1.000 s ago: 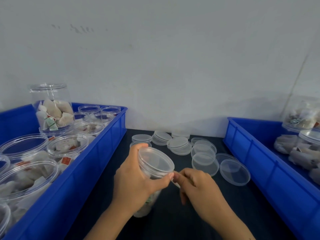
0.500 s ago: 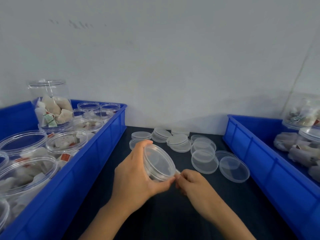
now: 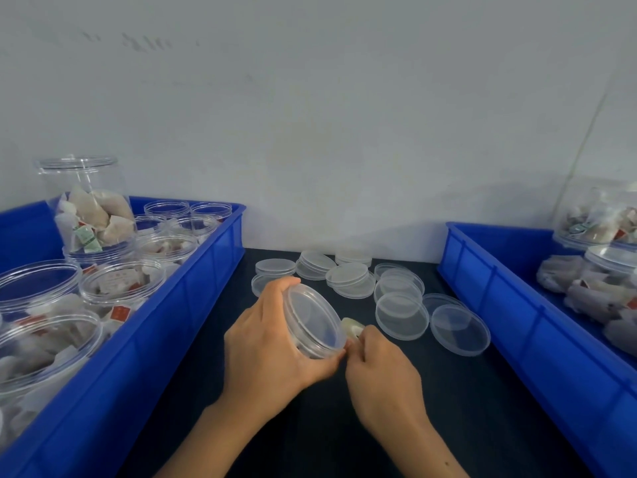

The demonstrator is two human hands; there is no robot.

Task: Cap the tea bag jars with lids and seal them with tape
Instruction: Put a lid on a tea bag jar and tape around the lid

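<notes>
Lids between bins — jars inside

left hand grips capped jar | right hand pinches tape

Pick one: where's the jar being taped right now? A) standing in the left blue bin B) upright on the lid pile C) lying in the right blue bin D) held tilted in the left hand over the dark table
D: the left hand grips the capped jar tilted over the table, while the right hand holds tape at its rim.
</notes>
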